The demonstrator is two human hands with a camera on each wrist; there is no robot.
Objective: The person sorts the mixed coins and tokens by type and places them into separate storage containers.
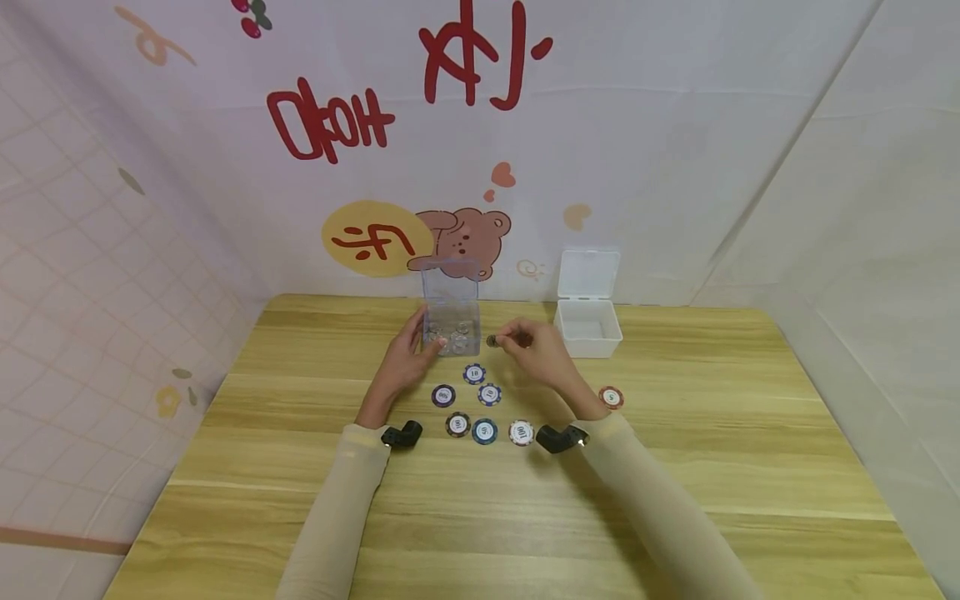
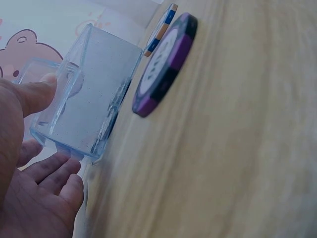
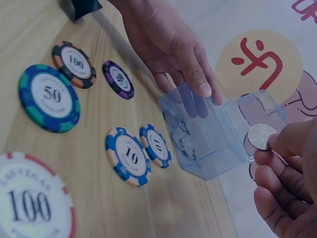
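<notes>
A small clear blue plastic box (image 1: 451,315) stands open on the wooden table (image 1: 735,467), with several silver coins (image 3: 179,130) inside. My left hand (image 1: 426,340) grips it from the left side, thumb (image 2: 30,94) on one wall and fingers (image 2: 52,173) on the other. My right hand (image 1: 502,341) pinches a silver coin (image 3: 261,136) just right of the box, level with its rim. Several poker chips lie in front of the box: a purple one (image 2: 166,64), two blue 10s (image 3: 128,156), a 50 (image 3: 48,96) and a dark 100 (image 3: 74,63).
A white plastic box (image 1: 588,327) with its lid up stands at the back right, against the wall. A red chip (image 1: 611,397) lies alone right of my right wrist. A white 100 chip (image 1: 521,432) sits nearest my right wrist camera.
</notes>
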